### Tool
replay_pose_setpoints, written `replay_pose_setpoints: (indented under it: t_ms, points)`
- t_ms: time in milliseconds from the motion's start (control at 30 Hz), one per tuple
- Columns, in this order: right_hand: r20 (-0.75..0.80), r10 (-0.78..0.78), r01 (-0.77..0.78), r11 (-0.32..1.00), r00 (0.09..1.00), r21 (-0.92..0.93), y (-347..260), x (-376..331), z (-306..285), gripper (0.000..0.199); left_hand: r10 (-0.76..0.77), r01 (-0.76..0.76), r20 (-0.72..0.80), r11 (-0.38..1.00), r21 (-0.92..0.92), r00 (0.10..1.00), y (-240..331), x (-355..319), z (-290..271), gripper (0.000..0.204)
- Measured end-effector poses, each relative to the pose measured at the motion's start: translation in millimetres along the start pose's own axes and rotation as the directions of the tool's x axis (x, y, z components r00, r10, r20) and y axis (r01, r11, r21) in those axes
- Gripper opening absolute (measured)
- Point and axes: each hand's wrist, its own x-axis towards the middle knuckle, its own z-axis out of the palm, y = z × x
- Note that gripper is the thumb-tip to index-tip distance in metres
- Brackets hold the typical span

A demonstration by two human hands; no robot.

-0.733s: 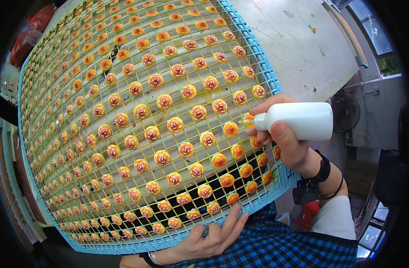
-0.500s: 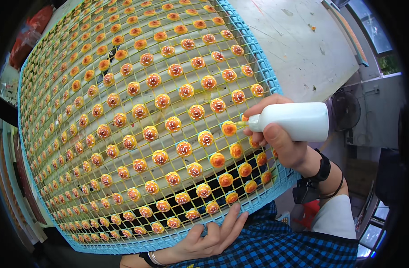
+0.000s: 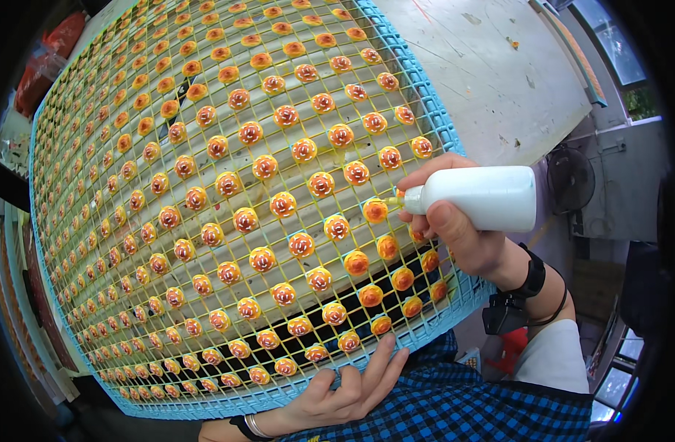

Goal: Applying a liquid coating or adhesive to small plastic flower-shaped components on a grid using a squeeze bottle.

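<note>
While the right hand (image 3: pixel 468 239) grips a white, cylindrical squeeze bottle (image 3: pixel 481 197) at 3 o'clock, its nozzle points to 9, tip at a plain round orange-yellow rosette (image 3: pixel 375 211); contact unclear. Left hand (image 3: pixel 345 394) at 6 o'clock: fingers on the edge of a blue-rimmed, yellow-grid tray (image 3: pixel 440 325), can't tell if gripping. White-dashed rosettes (image 3: pixel 283 204) toward 9.
</note>
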Motion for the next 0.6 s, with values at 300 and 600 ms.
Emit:
replay_pose_setpoints:
  t_ms: [300,600]
  points:
    - [-0.021,-0.002,0.004,0.998,1.000,0.070,3.2,-2.6,-0.6,0.016,0.001,-0.001,0.015,1.000,-0.001,1.000,1.5,-1.3,-0.9,0.031]
    - [0.045,0.070,-0.070,0.998,0.997,0.000,-4.7,-1.6,1.0,0.052,-0.006,0.006,0.016,1.000,0.010,1.000,5.7,-3.1,0.0,0.031]
